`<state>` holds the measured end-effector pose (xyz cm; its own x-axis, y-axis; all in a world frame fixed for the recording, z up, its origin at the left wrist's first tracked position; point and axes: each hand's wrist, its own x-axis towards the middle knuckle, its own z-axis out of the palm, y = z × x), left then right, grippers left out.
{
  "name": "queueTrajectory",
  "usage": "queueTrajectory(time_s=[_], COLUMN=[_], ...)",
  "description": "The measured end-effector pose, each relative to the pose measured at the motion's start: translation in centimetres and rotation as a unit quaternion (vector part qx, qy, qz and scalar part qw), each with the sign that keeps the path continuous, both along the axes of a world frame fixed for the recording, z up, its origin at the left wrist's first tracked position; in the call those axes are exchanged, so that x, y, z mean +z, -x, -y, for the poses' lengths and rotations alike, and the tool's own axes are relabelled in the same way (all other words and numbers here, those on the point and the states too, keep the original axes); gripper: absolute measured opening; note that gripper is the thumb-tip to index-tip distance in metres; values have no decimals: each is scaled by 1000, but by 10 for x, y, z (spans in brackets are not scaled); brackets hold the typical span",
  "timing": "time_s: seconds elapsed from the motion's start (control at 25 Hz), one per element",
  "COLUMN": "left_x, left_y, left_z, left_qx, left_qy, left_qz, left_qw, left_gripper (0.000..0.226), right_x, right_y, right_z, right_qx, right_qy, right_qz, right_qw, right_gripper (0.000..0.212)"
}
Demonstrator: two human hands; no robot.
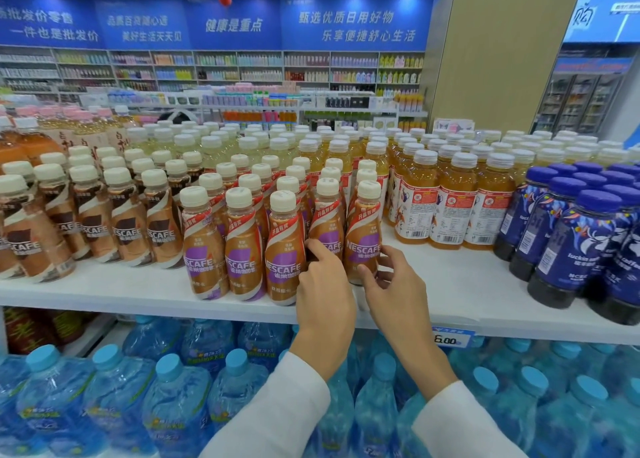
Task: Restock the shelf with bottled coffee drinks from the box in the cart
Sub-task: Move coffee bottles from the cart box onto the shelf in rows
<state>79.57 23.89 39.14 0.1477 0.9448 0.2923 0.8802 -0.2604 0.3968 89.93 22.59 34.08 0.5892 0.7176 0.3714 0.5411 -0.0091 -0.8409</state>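
Note:
Purple-label Nescafe coffee bottles point(242, 246) with cream caps stand in rows on the white shelf point(440, 277). My left hand point(323, 295) curls its fingers round the lower part of one coffee bottle point(328, 222) in the fourth column and hides its base. My right hand point(394, 284) pinches the rightmost front coffee bottle point(363, 232) near its base, between fingers and thumb. Both bottles stand upright on the shelf. Neither the box nor the cart is in view.
Brown-label Nescafe bottles point(90, 222) fill the shelf to the left. Orange tea bottles point(446, 208) stand just right of the coffee, then dark blue coffee bottles point(571, 250). A bare strip of shelf lies in front of the tea. Blue water bottles point(173, 405) and a price tag point(450, 340) are below.

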Motion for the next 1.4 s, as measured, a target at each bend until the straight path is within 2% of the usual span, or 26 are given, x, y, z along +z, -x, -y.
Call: queueTrajectory(time_s=[0.56, 0.76, 0.92, 1.04, 1.12, 1.24, 1.4], left_x=[-2, -5, -36, -81, -111, -151, -186], left_y=[8, 25, 65, 109, 149, 217, 307], left_z=[0, 16, 52, 77, 94, 124, 175], left_qx=[-14, -58, -71, -8, 44, 126, 238], left_qy=[9, -7, -24, -20, 1, 49, 72], left_qz=[39, 95, 180, 235, 256, 268, 305], left_qw=[999, 994, 981, 972, 966, 954, 919], left_gripper=[61, 49, 39, 34, 31, 37, 39], right_x=[2, 7, -10, -44, -71, -104, -129], right_y=[9, 31, 55, 79, 102, 144, 219], right_z=[6, 43, 83, 104, 112, 119, 127], right_qx=[-4, 38, 88, 131, 166, 220, 327], right_qy=[26, 14, -5, -32, -18, 34, 130], right_qz=[16, -10, -51, -102, -119, -140, -163], right_qw=[1000, 999, 995, 986, 979, 965, 922], right_gripper=[49, 46, 39, 35, 32, 33, 33])
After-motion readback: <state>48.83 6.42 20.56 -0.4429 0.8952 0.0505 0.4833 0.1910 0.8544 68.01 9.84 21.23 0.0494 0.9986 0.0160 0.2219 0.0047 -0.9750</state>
